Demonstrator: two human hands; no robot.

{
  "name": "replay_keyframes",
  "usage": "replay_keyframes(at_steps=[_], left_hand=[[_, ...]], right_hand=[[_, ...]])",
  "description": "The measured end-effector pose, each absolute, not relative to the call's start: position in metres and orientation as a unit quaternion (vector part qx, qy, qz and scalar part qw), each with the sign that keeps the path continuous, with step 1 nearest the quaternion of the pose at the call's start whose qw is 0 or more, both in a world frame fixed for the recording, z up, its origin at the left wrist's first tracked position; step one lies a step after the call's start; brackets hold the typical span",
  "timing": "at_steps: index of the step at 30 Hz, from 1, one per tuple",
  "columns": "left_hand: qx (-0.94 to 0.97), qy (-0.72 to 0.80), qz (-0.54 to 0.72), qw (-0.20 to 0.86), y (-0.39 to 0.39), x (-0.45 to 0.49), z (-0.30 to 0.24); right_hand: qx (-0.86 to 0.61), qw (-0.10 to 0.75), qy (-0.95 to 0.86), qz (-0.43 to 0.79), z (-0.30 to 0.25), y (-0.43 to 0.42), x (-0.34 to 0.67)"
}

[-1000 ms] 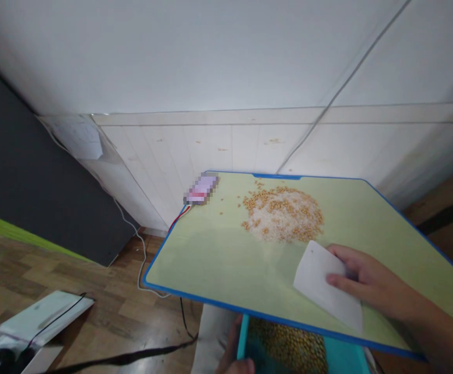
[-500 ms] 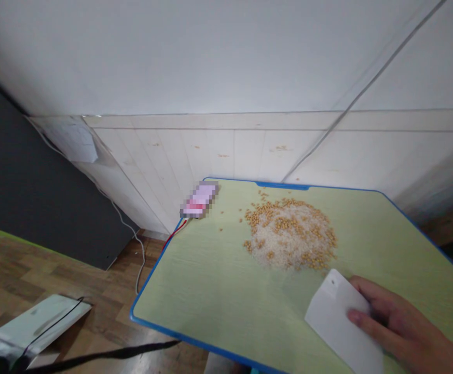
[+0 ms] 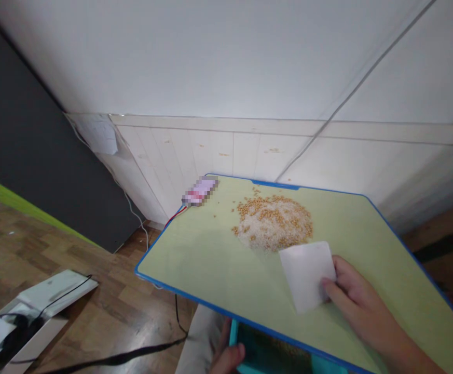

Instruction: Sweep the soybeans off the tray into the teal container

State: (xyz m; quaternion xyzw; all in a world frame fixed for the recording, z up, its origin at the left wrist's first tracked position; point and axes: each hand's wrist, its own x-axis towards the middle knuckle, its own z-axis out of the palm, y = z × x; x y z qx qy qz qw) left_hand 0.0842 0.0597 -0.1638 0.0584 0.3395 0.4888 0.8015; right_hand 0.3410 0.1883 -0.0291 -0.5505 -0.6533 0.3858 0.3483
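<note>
My right hand (image 3: 353,301) grips a white plastic scraper card (image 3: 307,275) and holds it on the green table (image 3: 198,254), its far edge touching the near side of a pile of white rice mixed with soybeans (image 3: 273,223). My left hand (image 3: 228,356) shows below the table's near edge, fingers wrapped on the rim of a teal container (image 3: 265,353) held under the table. Most of that hand is hidden.
A blurred-out phone (image 3: 201,190) with a red cable lies at the table's far left corner. The table has a blue rim and stands against a white panelled wall. A white box with black cables (image 3: 35,306) lies on the wooden floor at left.
My right hand has pushed the scraper up to the edge of the pile. The view dropped, so the teal container and my left hand show again below the table.
</note>
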Motion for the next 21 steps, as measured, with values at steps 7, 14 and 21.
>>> replay_keyframes(at_steps=[7, 14, 21], left_hand=[[0.057, 0.333, 0.573, 0.747, 0.062, 0.087, -0.139], [0.075, 0.421, 0.528, 0.734, 0.069, 0.065, -0.113], [0.068, 0.439, 0.542, 0.713, 0.064, 0.074, -0.116]], right_hand=[[-0.562, 0.522, -0.601, 0.226, -0.044, 0.211, 0.350], [-0.641, 0.608, -0.467, 0.034, -0.040, 0.234, 0.361], [-0.609, 0.629, -0.467, 0.122, -0.047, 0.245, 0.362]])
